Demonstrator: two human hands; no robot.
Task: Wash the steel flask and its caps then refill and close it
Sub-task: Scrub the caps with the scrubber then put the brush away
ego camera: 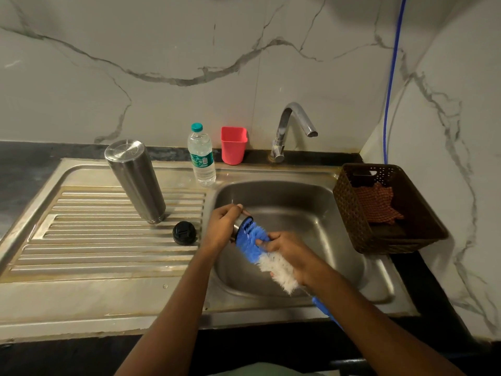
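The steel flask (137,181) stands upside down on the ribbed drainboard (95,240), leaning a little. A black inner cap (185,232) lies on the drainboard just right of it. Over the sink basin (311,213), my left hand (223,227) grips the steel outer cap (240,223), its open end facing right. My right hand (288,249) grips a blue and white bottle brush (260,246) by its bristles, the blue tip pushed into the cap. The brush's blue handle (325,312) sticks out below my right wrist.
A plastic water bottle (202,156) and a pink cup (233,145) stand behind the sink rim. The chrome tap (291,126) shows no water running. A brown basket (385,210) holding a checked cloth sits right of the basin. Marble walls close the back and right.
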